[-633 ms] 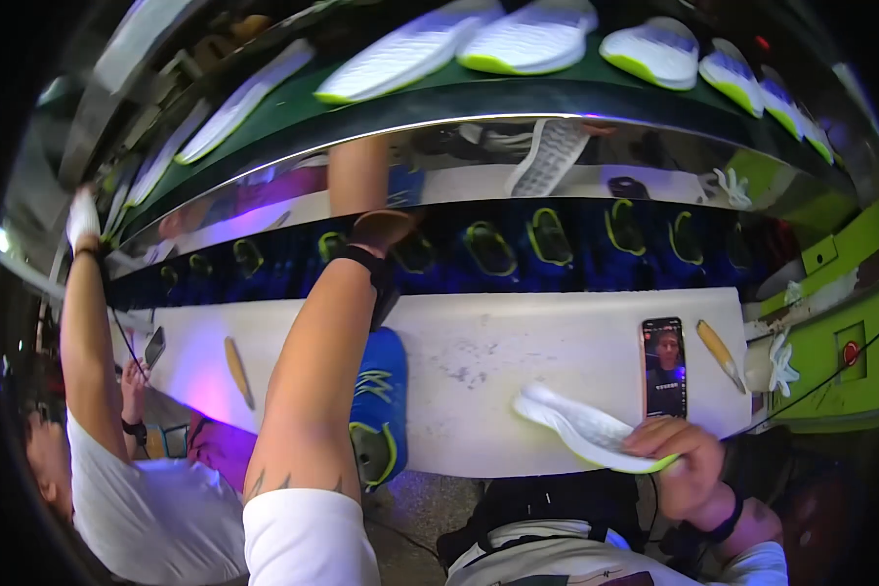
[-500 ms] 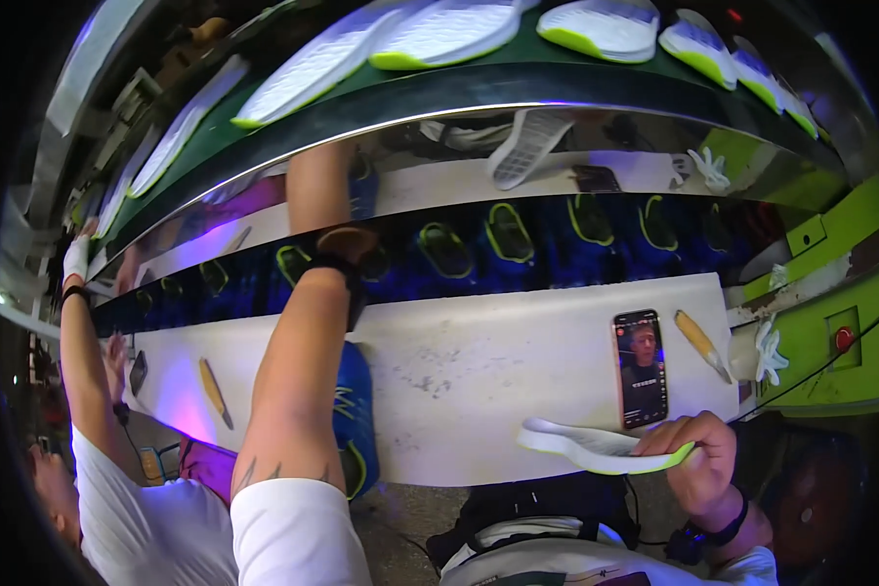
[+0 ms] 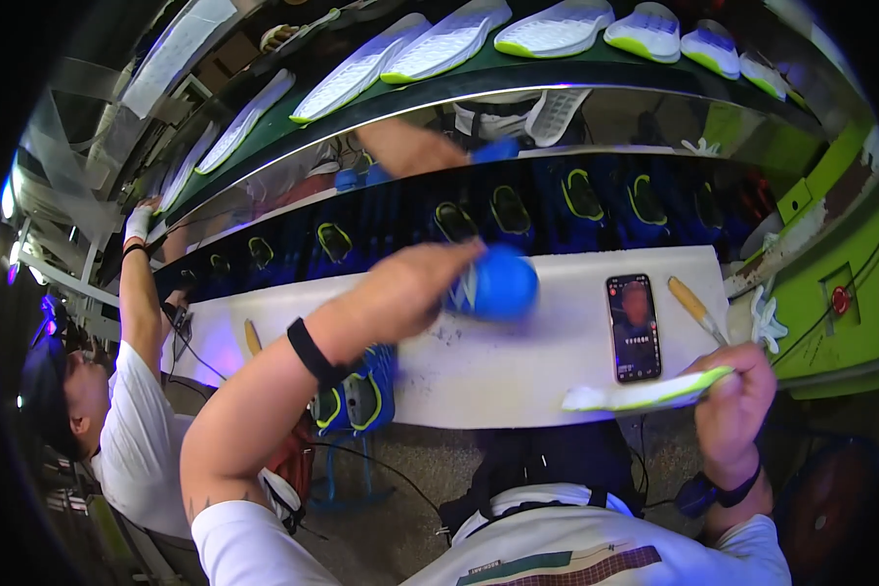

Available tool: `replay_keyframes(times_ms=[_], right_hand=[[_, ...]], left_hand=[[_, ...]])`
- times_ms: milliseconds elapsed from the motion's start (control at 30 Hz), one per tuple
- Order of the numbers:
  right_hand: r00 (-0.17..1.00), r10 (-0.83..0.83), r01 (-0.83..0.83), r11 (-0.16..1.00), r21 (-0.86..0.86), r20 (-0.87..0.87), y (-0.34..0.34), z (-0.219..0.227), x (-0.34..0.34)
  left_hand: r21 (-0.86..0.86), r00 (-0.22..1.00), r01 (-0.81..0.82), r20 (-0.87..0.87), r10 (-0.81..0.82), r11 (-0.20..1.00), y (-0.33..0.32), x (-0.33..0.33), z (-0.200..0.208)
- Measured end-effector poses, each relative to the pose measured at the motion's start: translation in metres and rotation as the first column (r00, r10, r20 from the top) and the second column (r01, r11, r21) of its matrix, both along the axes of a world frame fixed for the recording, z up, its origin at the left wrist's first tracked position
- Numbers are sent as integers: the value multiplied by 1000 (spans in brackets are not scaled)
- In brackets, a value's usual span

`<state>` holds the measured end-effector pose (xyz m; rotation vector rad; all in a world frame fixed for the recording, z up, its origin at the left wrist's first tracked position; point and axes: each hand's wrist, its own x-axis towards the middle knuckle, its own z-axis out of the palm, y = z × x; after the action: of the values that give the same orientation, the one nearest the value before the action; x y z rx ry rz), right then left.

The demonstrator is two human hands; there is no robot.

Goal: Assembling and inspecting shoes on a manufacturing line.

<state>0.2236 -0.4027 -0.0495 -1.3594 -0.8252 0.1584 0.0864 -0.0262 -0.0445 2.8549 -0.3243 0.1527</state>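
Observation:
In my left hand (image 3: 410,283) is a blue shoe upper (image 3: 503,283), blurred by motion, held above the white worktop (image 3: 557,337). My fingers are closed round one end of it. Over the front edge of the worktop, my right hand (image 3: 737,405) pinches one end of a white shoe sole (image 3: 645,391) with a bright green edge. The sole lies nearly level, its other end reaching left. More blue shoe uppers (image 3: 366,396) with green-rimmed openings stand at the worktop's front edge beneath my left forearm.
Blue uppers (image 3: 581,195) line a dark channel behind the worktop. White soles (image 3: 554,27) rest on the green belt (image 3: 459,83) above. A phone (image 3: 635,327) and wooden-handled tool (image 3: 693,305) lie right; a red button (image 3: 840,301) is beyond. At left a co-worker's hand (image 3: 140,223) touches the belt.
My left hand has drawn back from the dark channel and now carries a blue upper over the worktop. My right hand has risen slightly and moved right with the sole.

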Motion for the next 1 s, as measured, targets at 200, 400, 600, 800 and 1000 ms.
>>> replay_keyframes(times_ms=[200, 400, 600, 800, 1000], right_hand=[[998, 64, -61, 988, -139, 22, -9, 0, -18], [955, 237, -258, 960, -108, -176, -15, -36, -36], [871, 427, -472, 866, -168, -243, -18, -45, -46], [930, 366, -368, 928, -54, -45, 27, -19, -67], [900, 415, -432, 891, -139, -135, 28, -22, -58]], left_hand=[[472, 937, 338, -248, -245, 814, -116, -66, -40], [516, 996, -85, 39, 76, 852, -175, -117, -106], [-374, 807, -135, 496, 320, 918, -168, -82, -72], [-830, 814, -116, 235, 531, 545, -183, -58, -23], [-560, 740, -411, 256, 622, 719, -199, -61, -19]])
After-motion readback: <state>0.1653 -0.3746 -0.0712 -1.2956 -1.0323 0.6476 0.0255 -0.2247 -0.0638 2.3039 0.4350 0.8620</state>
